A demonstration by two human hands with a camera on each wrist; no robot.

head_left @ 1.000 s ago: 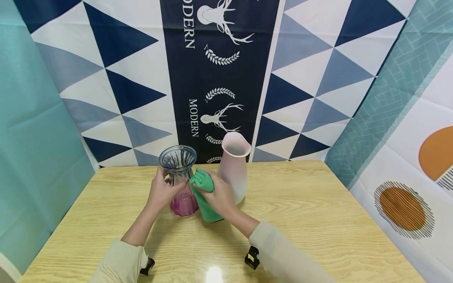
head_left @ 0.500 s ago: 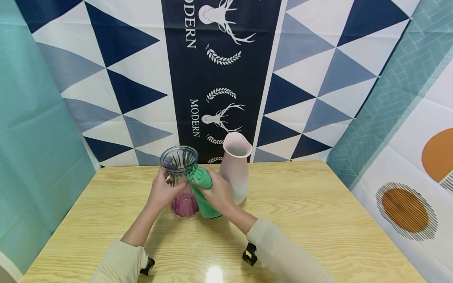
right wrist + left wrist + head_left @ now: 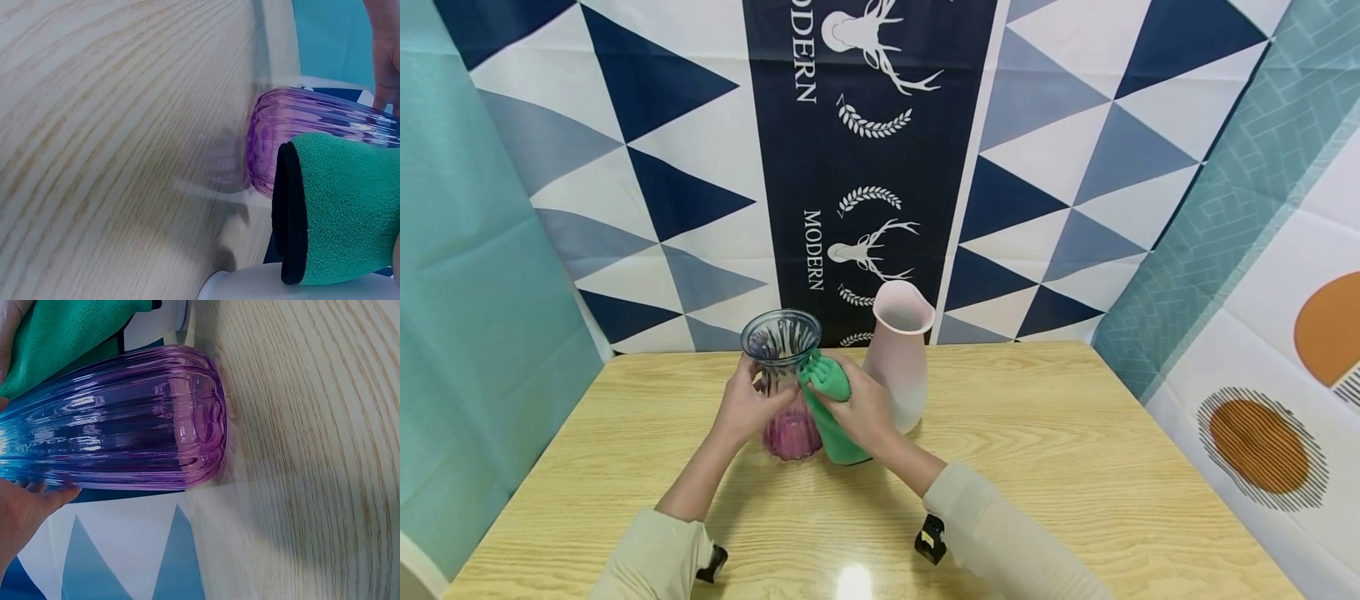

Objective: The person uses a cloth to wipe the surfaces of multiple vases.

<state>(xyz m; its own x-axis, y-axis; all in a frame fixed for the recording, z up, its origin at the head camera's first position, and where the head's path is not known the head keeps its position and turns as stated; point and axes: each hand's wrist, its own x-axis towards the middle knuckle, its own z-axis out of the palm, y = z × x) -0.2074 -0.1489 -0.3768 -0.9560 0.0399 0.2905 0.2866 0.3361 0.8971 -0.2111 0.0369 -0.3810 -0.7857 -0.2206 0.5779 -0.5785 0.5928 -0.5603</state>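
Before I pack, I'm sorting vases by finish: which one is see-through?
The ribbed blue-to-pink vase, gripped by the left hand; the pale vase, standing beyond the right hand, looks opaque.

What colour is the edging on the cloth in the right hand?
Black; the edging of the green cloth shows best in the right wrist view.

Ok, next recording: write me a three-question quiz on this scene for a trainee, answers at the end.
1. What does the right hand hold?
2. True or false: the left hand grips the glass vase.
3. In the head view, the pale vase is: A, left of the glass vase; B, right of it; C, inside it.

Key:
1. A green cloth with a black edge.
2. True.
3. B.
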